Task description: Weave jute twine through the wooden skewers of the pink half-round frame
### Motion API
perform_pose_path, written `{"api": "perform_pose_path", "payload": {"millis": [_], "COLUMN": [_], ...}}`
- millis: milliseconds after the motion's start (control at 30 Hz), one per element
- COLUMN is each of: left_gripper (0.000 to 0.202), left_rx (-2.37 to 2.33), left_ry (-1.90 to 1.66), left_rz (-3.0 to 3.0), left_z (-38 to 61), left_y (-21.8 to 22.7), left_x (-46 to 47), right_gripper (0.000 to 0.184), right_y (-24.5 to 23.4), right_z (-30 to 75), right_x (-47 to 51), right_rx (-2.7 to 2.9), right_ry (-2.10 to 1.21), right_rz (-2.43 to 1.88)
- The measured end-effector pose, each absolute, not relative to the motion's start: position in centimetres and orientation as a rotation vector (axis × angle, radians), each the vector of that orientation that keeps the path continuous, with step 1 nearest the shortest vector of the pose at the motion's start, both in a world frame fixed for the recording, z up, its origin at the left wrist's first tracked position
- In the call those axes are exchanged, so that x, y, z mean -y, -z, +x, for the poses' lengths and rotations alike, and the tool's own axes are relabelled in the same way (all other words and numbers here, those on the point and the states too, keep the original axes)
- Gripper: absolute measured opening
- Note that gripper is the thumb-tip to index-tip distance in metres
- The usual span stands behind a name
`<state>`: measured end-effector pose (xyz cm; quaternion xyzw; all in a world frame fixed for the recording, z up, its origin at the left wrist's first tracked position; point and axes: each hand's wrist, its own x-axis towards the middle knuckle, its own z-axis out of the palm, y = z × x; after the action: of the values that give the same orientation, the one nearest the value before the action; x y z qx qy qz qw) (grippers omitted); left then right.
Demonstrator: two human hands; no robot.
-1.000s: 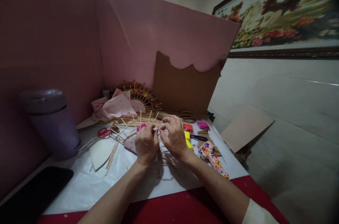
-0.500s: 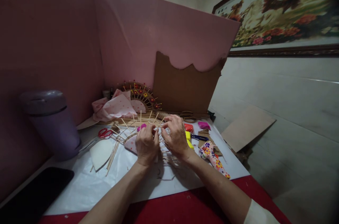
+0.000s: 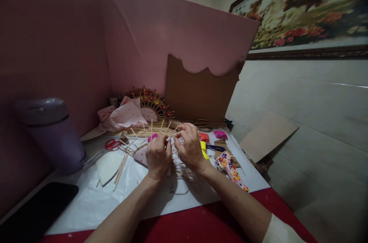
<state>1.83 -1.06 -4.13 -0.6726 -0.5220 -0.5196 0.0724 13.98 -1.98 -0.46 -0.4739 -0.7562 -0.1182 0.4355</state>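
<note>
A half-round fan-shaped piece [image 3: 140, 155] covered in pale pink spotted cloth lies in front of me, with thin wooden sticks [image 3: 143, 132] spreading from its rim. My left hand [image 3: 157, 157] is closed over its right part, thumb and forefinger pinched. Close beside it, my right hand [image 3: 189, 148] has its fingers curled and pinched among the sticks on that side. Whatever lies between the fingertips is too small to make out. Behind the left hand shows a magenta lump [image 3: 153, 137].
A decorated fan-shaped piece [image 3: 148, 114] leans at the back beside crumpled pink cloth [image 3: 122, 115]. Left are red-handled scissors [image 3: 112, 144], a white leaf-shaped piece [image 3: 108, 168], a purple tumbler [image 3: 53, 135] and a black phone [image 3: 40, 210]. Right are a dark blue pen-like tool [image 3: 215, 148] and flowered cloth [image 3: 230, 168].
The whole view has shifted slightly. Both hands stay in nearly the same place at the fan-shaped piece, with only slight finger movement.
</note>
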Motion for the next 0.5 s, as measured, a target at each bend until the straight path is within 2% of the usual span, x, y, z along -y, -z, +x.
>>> {"api": "perform_pose_path", "payload": {"millis": [500], "left_gripper": [0.015], "left_rx": [1.503], "left_ry": [1.554], "left_rz": [-2.055], "left_z": [1.77], "left_y": [3.92], "left_x": [1.19], "right_gripper": [0.007], "right_y": [0.64], "right_z": [14.17], "right_x": [1.80], "right_rx": [1.862], "right_ry": [0.298], "right_rz": [-1.240]}}
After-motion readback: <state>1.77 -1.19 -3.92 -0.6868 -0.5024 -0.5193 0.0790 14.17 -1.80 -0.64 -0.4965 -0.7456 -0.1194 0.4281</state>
